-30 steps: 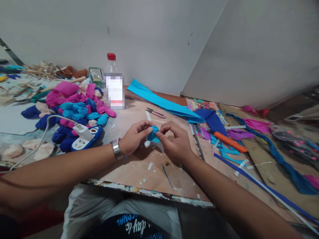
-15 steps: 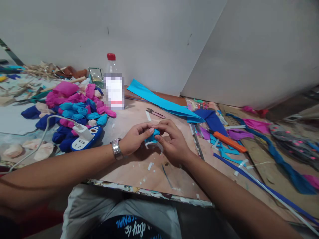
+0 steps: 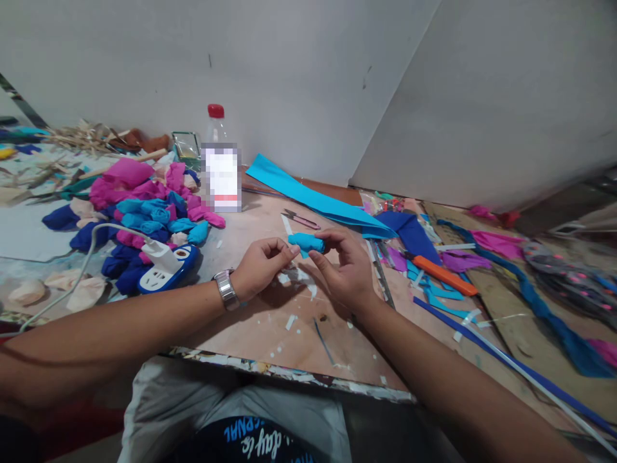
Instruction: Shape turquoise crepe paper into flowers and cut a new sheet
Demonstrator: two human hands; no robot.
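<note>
A small bright-blue roll of crepe paper [image 3: 306,242] lies sideways between my hands, just above the table. My right hand [image 3: 348,267] grips its right end between thumb and fingers. The thumb and curled fingers of my left hand [image 3: 263,265] are pinched at its left lower edge. Part of the roll is hidden by the fingertips. Beneath my hands, pale scraps [image 3: 301,275] show on the tabletop. Just beyond them lie thread snips [image 3: 301,220] with a pink handle, beside a white strip. Behind those stretches a long folded blue crepe strip [image 3: 313,198].
To the left are a pile of pink and blue paper flowers [image 3: 154,215], a power strip [image 3: 166,273] with a plugged-in charger, and a red-capped bottle [image 3: 216,132]. On the right lie an orange utility knife [image 3: 444,275] and paper scraps. A wall [image 3: 299,83] rises behind.
The blue roll has turned and shows lengthwise now, having been mostly covered by fingers. My hands have drawn slightly apart, with the right fingers shifting to its right end.
</note>
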